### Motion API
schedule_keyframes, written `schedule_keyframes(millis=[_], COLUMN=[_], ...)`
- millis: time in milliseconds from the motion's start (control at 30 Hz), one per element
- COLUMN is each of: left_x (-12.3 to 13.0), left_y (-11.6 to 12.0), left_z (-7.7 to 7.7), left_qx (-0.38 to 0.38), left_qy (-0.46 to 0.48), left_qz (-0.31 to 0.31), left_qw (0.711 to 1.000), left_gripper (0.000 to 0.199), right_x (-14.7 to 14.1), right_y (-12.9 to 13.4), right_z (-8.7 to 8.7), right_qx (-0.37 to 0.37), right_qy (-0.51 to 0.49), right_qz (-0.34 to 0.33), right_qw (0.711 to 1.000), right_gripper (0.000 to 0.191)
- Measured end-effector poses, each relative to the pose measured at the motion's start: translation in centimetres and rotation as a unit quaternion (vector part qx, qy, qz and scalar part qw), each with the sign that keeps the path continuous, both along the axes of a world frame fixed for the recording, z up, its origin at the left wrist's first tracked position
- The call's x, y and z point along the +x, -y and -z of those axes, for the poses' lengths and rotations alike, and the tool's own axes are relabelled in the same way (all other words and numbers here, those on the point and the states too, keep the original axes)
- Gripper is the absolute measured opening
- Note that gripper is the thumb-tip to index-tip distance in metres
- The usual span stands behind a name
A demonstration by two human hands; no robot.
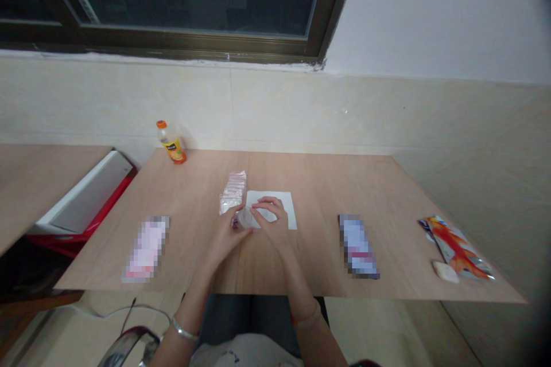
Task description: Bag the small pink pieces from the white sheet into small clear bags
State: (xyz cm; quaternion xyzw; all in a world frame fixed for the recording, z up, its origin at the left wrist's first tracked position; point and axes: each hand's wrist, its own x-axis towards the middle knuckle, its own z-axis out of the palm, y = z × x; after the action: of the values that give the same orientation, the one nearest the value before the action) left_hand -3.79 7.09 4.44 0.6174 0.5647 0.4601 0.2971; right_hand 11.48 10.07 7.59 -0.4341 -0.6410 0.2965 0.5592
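Observation:
Between my two hands is a small clear plastic bag [245, 218], held up over the table near its middle. My left hand [230, 229] grips the bag's left side, thumb below and fingers above, and something small and dark shows beside its fingers. The fingertips of my right hand [273, 221] pinch the bag's right edge. Under and behind the right hand lies a white sheet of paper [284, 203]. Just beyond my left hand runs an overlapping row of small clear packets [235, 186] with pinkish edges.
On the wooden table [318, 183], a phone [146, 249] lies left and another phone [359, 246] right, screens blurred. An orange-capped bottle [172, 143] stands at the back left. A goldfish-print packet [460, 246] and a white case [445, 271] lie far right.

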Motion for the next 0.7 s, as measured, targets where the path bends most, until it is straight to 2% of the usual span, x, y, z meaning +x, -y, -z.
schedule_keyframes(millis=[167, 267, 333, 433, 533, 700], left_x=[-0.1, -0.3, -0.4, -0.5, -0.7, -1.1], left_y=[0.8, 1.1, 1.4, 1.6, 1.6, 1.2], left_z=[-0.5, -0.5, -0.5, -0.8, -1.3, -1.9], left_qx=[0.009, 0.000, -0.003, 0.001, 0.003, 0.007], left_qy=[-0.019, -0.023, -0.025, -0.025, -0.019, -0.030], left_qz=[0.024, 0.014, 0.008, 0.008, 0.020, 0.026], left_qw=[0.999, 1.000, 1.000, 1.000, 1.000, 0.999], left_gripper=[0.051, 0.055, 0.056, 0.058, 0.059, 0.061], right_x=[-0.4, -0.4, -0.3, -0.2, -0.5, -1.4], right_y=[0.1, -0.8, -1.8, -3.2, -4.2, -4.7], right_z=[0.9, 2.3, 3.6, 5.8, 7.5, 9.1], right_qx=[-0.026, -0.041, -0.061, -0.082, -0.090, -0.088], right_qy=[0.043, -0.002, 0.006, 0.083, 0.159, 0.241], right_qz=[-0.041, -0.014, 0.014, 0.037, 0.025, 0.026], right_qw=[0.998, 0.999, 0.998, 0.992, 0.983, 0.966], right_gripper=[0.008, 0.010, 0.012, 0.014, 0.016, 0.013])
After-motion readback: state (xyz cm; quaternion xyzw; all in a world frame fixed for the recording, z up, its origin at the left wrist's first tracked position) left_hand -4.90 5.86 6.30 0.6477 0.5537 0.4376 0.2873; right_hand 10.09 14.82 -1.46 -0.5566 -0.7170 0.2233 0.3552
